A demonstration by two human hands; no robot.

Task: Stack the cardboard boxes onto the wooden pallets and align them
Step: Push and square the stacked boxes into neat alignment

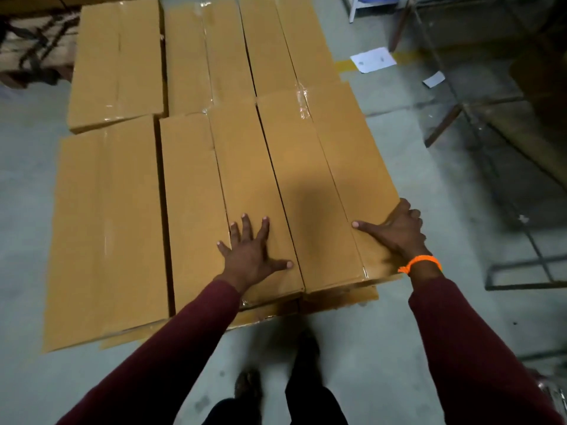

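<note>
brown cardboard lies under both hands. the left hand point(251, 251) is spread flat, palm down and fingers wide apart, on top of the middle box point(196, 179), close to its near end. the right hand point(399, 231) grips the right box point(303, 179) at its outer edge by the near corner, with the thumb stretched across the top and the fingers curled over the side. an orange band point(420, 264) circles that wrist, and both arms wear maroon sleeves point(171, 357).

these two boxes lie side by side, with only a thin dark line between their long sides. the left box point(104, 228) lies beside the middle one across a wider dark gap, and its near end juts out closer to the person. beyond them the far row point(208, 56) holds three more boxes, end to end with the near ones. the leftmost of these sits a little askew. taped seams run along the tops. under the near ends, a lower layer point(343, 297) of cardboard shows.

the stack stands on a grey floor point(399, 348). two papers point(372, 59) lie on it past the right corner. a metal frame point(527, 284) stands to the right. a shoe point(248, 384) shows below, just short of the stack.
</note>
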